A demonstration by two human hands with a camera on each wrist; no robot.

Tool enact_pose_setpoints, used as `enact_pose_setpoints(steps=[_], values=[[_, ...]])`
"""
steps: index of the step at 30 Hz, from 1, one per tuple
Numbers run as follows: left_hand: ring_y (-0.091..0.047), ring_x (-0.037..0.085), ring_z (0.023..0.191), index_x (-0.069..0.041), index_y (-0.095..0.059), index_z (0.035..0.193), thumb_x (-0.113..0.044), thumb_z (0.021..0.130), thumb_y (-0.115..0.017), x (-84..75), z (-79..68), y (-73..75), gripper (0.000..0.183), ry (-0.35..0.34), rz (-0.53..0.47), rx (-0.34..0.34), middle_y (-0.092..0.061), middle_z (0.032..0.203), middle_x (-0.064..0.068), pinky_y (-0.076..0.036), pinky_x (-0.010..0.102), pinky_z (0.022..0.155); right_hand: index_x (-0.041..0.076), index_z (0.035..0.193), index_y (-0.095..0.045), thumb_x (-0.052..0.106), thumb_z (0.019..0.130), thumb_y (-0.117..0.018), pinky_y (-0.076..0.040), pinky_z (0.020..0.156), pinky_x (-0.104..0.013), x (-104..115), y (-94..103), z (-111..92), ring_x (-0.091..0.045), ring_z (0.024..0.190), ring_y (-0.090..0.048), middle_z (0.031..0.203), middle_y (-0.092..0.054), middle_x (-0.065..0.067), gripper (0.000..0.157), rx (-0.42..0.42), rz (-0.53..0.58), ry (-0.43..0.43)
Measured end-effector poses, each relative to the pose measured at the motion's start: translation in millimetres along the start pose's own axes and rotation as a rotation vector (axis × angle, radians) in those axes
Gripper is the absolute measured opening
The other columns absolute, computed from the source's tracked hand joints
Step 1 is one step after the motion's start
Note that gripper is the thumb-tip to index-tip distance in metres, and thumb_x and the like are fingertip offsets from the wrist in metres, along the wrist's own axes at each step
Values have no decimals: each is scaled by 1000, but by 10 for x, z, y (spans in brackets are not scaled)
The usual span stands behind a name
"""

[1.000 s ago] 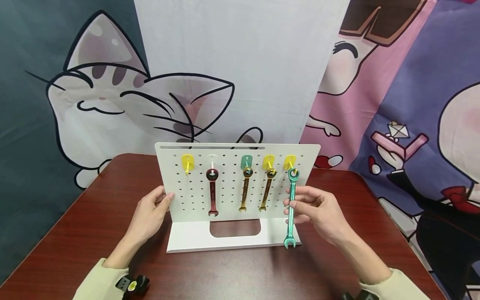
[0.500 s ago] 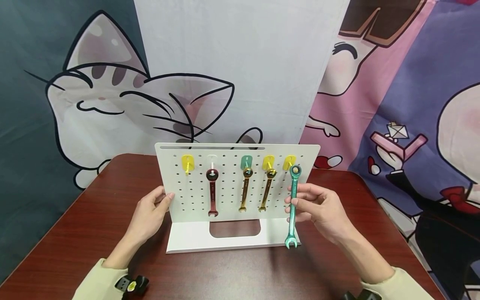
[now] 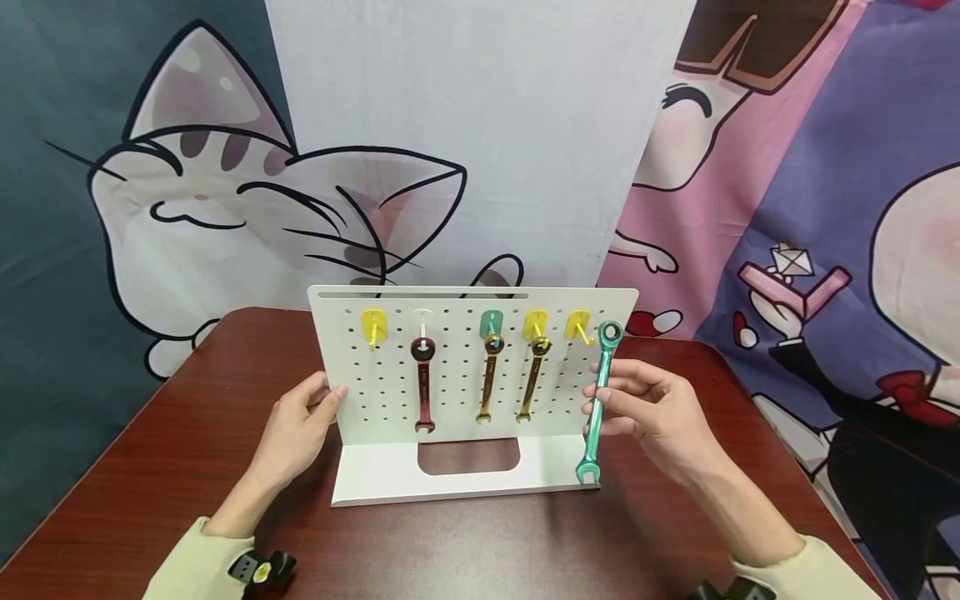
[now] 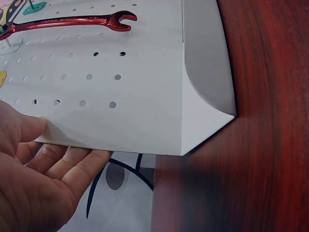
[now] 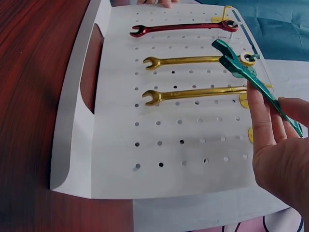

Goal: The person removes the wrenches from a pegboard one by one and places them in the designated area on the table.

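My left hand (image 3: 296, 429) holds the left edge of a white pegboard stand (image 3: 390, 387), thumb on its front and fingers behind the edge. My right hand (image 3: 671, 417) pinches a shiny green combination wrench (image 3: 593, 437) between thumb and fingers, ring end up and off the hook. It is just right of the bare yellow hook (image 3: 577, 323), in front of the board's right edge. Hanging on the board are a red wrench (image 3: 423, 387) on a clear hook and two gold wrenches (image 3: 489, 383), one on a green hook (image 3: 491, 322), one on a yellow hook.
At the board's upper left is another bare yellow hook (image 3: 373, 323). The stand's white base (image 3: 375, 479) has a rectangular cutout and rests on a dark red wooden table (image 3: 480, 550). Behind hangs a cartoon-printed cloth (image 3: 525, 125).
The green wrench has come off the right-hand yellow hook and moved right and slightly up with my right hand, its top now leaning right. My left hand stays on the board.
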State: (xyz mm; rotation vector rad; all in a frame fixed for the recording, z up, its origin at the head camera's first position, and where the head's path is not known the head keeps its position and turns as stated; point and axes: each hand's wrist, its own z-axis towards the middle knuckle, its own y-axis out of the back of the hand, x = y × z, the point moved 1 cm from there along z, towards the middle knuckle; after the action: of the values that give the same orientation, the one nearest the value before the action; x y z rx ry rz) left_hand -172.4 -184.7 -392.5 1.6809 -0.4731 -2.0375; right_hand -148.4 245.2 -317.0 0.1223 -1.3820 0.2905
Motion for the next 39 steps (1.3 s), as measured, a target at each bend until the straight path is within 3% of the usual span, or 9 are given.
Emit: enact_pose_setpoints(steps=[6, 39], values=[[-69, 17, 95, -4, -67, 125, -20, 111, -56, 1, 0, 0, 24, -4, -4, 3, -76, 121, 19, -53, 19, 75, 6, 119, -74, -15, 99, -61, -65, 73, -45, -29, 97, -21, -19, 84, -79, 100, -81, -7, 32, -12, 43, 2], [-71, 16, 96, -4, -67, 125, -21, 111, -56, 13, 7, 6, 24, -9, 5, 2, -76, 121, 19, -53, 18, 76, 9, 122, -72, -10, 100, -62, -65, 76, -43, -249, 559, -159, -21, 92, -80, 105, -81, -6, 31, -69, -19, -88]])
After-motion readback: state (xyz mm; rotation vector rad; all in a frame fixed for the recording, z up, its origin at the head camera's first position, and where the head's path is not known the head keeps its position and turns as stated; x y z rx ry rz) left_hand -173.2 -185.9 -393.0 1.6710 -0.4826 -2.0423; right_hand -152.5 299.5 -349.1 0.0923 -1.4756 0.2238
